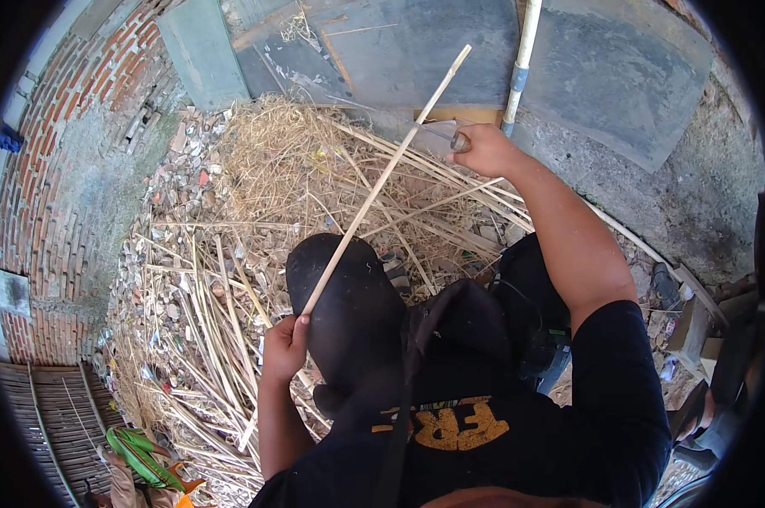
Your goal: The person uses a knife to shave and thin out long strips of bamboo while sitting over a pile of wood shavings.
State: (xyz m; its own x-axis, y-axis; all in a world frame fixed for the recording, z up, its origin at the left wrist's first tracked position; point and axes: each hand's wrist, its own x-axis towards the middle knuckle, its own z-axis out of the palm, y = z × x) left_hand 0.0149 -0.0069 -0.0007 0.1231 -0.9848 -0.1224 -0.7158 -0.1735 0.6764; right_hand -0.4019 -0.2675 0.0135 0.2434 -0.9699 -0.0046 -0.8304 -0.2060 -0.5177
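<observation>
A long pale bamboo strip (374,190) slants from near my lap up toward the wall. My left hand (285,345) is closed around its lower end, thumb on top. Farther away, my right hand (488,152) grips the short handle of a knife (460,142). Its blade points left and meets the strip toward the far end; the exact contact is hard to make out. Beneath the strip is my dark-clothed knee (340,271).
Split bamboo strips (222,313) lie in a heap at the left, with more beyond my knees. Fibrous shavings (272,161) cover the rubble. Grey panels (416,51) and a white pipe (524,51) stand ahead; a brick wall (48,203) rises left. Another person (133,474) shows lower left.
</observation>
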